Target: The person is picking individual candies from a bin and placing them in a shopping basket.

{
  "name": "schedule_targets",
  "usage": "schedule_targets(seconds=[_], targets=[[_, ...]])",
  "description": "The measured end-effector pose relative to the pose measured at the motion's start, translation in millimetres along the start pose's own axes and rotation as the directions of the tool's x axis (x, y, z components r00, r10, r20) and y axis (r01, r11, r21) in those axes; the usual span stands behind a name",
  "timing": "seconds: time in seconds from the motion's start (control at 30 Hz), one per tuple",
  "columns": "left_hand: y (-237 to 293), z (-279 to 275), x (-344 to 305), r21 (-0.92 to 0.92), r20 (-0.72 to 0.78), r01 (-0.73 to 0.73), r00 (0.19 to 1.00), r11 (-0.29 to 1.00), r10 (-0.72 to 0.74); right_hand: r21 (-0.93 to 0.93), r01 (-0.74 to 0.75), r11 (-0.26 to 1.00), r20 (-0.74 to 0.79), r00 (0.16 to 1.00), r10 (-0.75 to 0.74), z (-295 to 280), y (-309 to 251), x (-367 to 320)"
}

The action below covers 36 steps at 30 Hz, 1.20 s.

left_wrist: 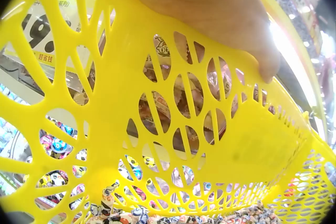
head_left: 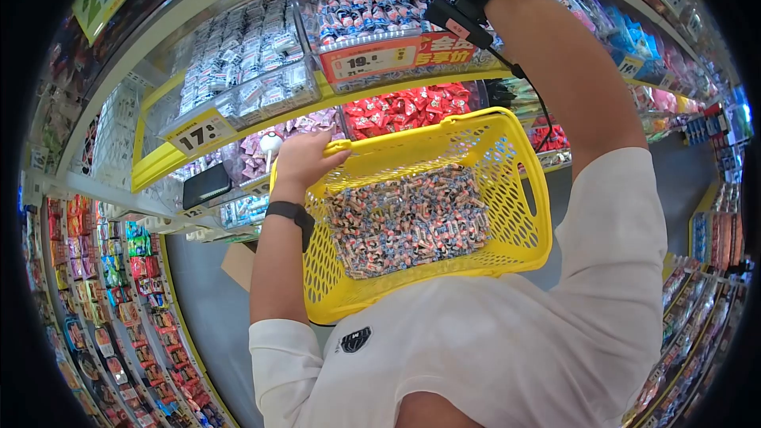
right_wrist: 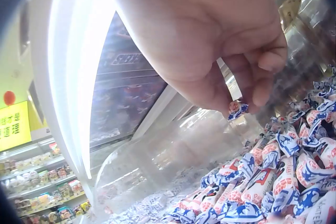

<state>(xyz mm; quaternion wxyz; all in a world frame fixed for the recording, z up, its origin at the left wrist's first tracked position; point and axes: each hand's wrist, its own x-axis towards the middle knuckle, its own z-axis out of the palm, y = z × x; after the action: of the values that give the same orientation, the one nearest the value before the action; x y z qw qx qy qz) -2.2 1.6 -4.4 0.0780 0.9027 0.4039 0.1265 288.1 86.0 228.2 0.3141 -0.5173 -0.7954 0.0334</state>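
A: What is the left hand [head_left: 304,162] doing?

B: It's gripping the yellow basket [left_wrist: 252,145] by the rim, near the far left corner. Its fingers are closing over that edge, and the thumb is pointing along it toward the right.

A: And where is the basket sitting?

B: It's hanging in front of the person's white shirt [head_left: 476,333], its near edge lying close to the fabric. A spread of small wrapped pieces [head_left: 408,222] is covering much of its floor.

A: What about the right hand [right_wrist: 210,40]?

B: It's reaching over the clear bin [head_left: 299,12], and the head view is cutting most of it off. From the wrist, the fingers are curling in, nearly closed, and pinching a wrapped candy [right_wrist: 238,110]. Only its twisted end is clearly showing at the fingertips.

A: What's lying under that hand?

B: White, red and blue candies [right_wrist: 262,182] are filling the bin, just below the fingers. A red price sign [head_left: 372,63] is hanging along the bin's front edge.

A: Anything nearby?

B: Red packets [head_left: 416,111] are sitting below that bin, beyond the basket's far edge, and a 17.8 tag [head_left: 200,135] is standing to the left.
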Motion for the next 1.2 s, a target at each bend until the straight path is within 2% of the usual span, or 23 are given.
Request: schedule_targets(seconds=[0.6, 0.73, 1.2], targets=[[0, 0, 0, 0.050, 0.012, 0.006, 1.000, 0.999, -0.007, -0.087, -0.011, 0.996, 0.108, 0.994, 0.020, 21, -4, 24], [0, 1, 0, 0.015, -0.033, -0.022, 0.999, 1.000, 0.022, -0.103, -0.012, 0.995, 0.111, 0.993, 0.024, 16, -5, 21], [1, 0, 0, 0.017, -0.022, -0.015, 1.000, 1.000, 0.015, -0.125, -0.015, 0.992, 0.082, 0.996, 0.025, -23, -21, -41]])
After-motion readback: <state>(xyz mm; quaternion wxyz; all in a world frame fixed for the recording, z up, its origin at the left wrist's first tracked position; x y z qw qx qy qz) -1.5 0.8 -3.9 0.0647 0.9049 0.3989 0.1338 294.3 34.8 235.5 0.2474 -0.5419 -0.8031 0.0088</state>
